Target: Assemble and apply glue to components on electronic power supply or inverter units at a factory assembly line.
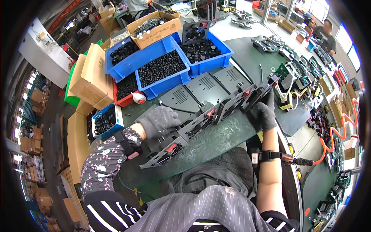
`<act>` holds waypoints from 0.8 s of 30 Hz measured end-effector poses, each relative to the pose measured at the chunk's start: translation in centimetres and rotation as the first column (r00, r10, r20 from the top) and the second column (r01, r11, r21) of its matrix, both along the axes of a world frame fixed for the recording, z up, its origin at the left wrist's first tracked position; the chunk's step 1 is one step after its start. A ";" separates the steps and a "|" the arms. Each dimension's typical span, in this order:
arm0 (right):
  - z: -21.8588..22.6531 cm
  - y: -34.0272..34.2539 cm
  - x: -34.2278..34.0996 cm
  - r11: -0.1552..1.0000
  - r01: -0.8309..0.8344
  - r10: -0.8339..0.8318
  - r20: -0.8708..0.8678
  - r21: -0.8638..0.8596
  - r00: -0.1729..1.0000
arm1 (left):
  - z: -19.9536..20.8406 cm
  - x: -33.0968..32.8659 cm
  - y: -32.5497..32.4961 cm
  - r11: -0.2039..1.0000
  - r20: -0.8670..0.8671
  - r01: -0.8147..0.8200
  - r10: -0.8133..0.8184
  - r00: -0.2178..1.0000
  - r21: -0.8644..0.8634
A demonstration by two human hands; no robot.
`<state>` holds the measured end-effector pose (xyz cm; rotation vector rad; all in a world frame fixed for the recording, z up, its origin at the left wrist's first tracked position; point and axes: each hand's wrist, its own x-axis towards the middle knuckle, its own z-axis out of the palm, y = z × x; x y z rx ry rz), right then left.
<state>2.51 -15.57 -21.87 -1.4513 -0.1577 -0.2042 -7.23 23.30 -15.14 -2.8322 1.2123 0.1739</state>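
Observation:
A row of black metal panels with fans and red switches (205,121) stands on edge along the front of the green worktable, angled from near left to far right. Flat slotted grey plates (205,89) lie joined behind them. My left hand (160,121), in a dark grey glove, is at the left part of the row. Its fingers curl down behind a panel, and what lies under the fingertips is hidden. My right hand (266,112), also gloved, grips the black end panel (264,92) at the right, its thumb on the near side.
Blue bins of small black parts (161,69) stand behind the plates, with an open cardboard box (154,29) on top. A red-and-white round object (139,97) sits by the red bin. Wired assemblies (291,85) lie at right, near a coiled orange hose (336,141). Another person (326,36) is far right.

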 end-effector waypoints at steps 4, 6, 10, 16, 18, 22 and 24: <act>-1.7 0.0 1.7 0.986 -0.074 0.072 0.017 0.150 0.997 | 0.5 -0.7 -0.9 0.998 -0.025 0.067 -0.067 0.997 -0.001; -2.3 0.4 1.9 0.971 -0.108 0.103 0.032 0.211 0.994 | 0.8 -1.9 -1.4 0.995 -0.049 0.094 -0.096 0.994 -0.039; 0.8 2.2 -0.4 0.922 -0.088 0.114 -0.048 0.378 0.992 | -0.4 -2.0 -2.4 0.990 -0.039 0.100 -0.104 0.994 -0.097; -1.8 0.4 0.3 0.944 -0.134 0.121 0.062 0.301 0.991 | 3.6 -1.7 -2.5 0.994 -0.039 -0.065 0.062 0.997 -0.092; -1.6 0.1 0.1 0.957 -0.135 0.123 0.061 0.258 0.990 | 7.8 0.3 -0.7 0.970 0.204 -0.237 0.242 0.949 -0.046; -0.6 0.5 -0.5 0.964 -0.113 0.101 0.062 0.239 0.993 | 13.3 6.8 8.1 0.661 0.190 -0.631 0.737 0.649 -0.407; -0.9 0.5 -0.2 0.972 -0.088 0.081 0.041 0.218 0.996 | 15.2 9.8 12.1 0.501 0.059 -0.802 0.857 0.511 -0.325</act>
